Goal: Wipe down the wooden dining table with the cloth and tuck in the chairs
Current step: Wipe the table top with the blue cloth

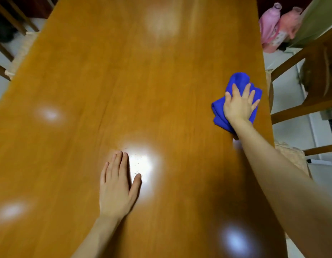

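The right grip (237, 105), fingers spread, is pressing flat on a crumpled blue microfibre cloth (220, 116) lying under it near the glossy brown wooden desk's (124, 81) right edge. The left grip (116, 187) is resting flat, spread, holding nothing.

Two bare forearms are seen, no sleeves, watch, rings or gloves being worn on either, and the left hand (116, 190) and the right hand (237, 107) are each shown with five slender fingers, short trimmed nails and no markings, though fine detail is softened by blur.
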